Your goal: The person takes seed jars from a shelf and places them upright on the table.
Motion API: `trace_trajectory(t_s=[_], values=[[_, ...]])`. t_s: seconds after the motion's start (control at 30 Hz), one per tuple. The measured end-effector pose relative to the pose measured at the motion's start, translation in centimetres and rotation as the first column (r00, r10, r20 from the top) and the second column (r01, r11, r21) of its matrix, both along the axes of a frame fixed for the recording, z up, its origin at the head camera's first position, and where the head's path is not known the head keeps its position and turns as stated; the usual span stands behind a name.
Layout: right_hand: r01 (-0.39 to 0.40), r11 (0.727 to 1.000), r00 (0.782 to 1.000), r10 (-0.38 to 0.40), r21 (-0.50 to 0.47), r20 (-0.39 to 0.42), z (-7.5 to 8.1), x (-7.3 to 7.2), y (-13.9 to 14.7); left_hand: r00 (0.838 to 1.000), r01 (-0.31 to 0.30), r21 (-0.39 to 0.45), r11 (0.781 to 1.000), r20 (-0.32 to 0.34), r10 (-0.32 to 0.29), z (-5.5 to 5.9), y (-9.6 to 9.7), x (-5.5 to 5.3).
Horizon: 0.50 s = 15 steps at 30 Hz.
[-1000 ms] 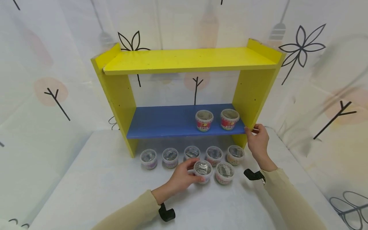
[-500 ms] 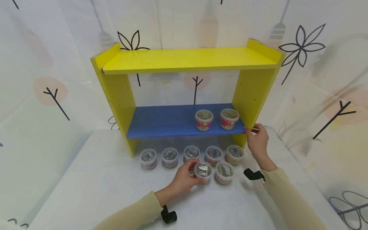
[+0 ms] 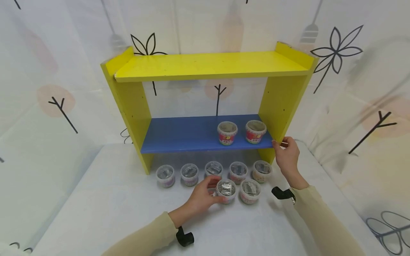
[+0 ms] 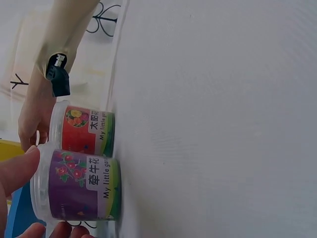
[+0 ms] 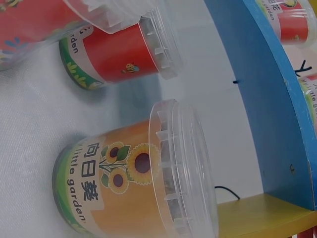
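Observation:
My left hand (image 3: 199, 199) holds a small clear-lidded plastic tub (image 3: 226, 188), thumb on the near side and fingers round the far side. Seen from the left wrist, that tub (image 4: 74, 186) has a purple flower label and stands upright on the white tabletop. Beside it stands a red-labelled tub (image 4: 81, 130). With my right hand (image 3: 287, 156) I grip the lower right edge of a yellow shelf unit (image 3: 208, 64), the thumb by its blue shelf (image 3: 182, 133). An orange sunflower-labelled tub (image 5: 124, 173) fills much of the right wrist view.
Two red-labelled tubs, one in the middle (image 3: 227, 133) and one near the right panel (image 3: 255, 132), sit on the blue shelf. Several lidded tubs, including the leftmost one (image 3: 165, 176), form a row on the tabletop (image 3: 105, 199) before the unit. A patterned cloth (image 3: 64, 149) hangs behind.
My left hand and wrist dipped slightly down and right half a second ago, then shifted back up and left. The tub stays in nearly the same spot; the right hand keeps still.

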State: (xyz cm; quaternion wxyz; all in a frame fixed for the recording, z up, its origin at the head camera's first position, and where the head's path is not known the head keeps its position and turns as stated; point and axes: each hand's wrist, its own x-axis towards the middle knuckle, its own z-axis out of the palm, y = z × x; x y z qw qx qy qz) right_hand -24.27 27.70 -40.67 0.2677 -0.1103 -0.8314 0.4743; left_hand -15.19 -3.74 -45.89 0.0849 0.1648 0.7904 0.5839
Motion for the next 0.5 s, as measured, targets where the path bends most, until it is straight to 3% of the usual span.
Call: trace_trajectory(t_s=[0.3,0.5], values=[[-0.005,1.0,1.0,0.006,-0.006,0.013,0.0,0.1,0.1,0.999,0.009,0.063,0.998,-0.039,-0.006,0.2,-1.1,-0.2],[-0.012,1.0,1.0,0.012,-0.013,0.026,0.1,0.1,0.0,0.998,-0.038,0.042,0.998,-0.05,0.041,1.2,-1.7,-0.3]])
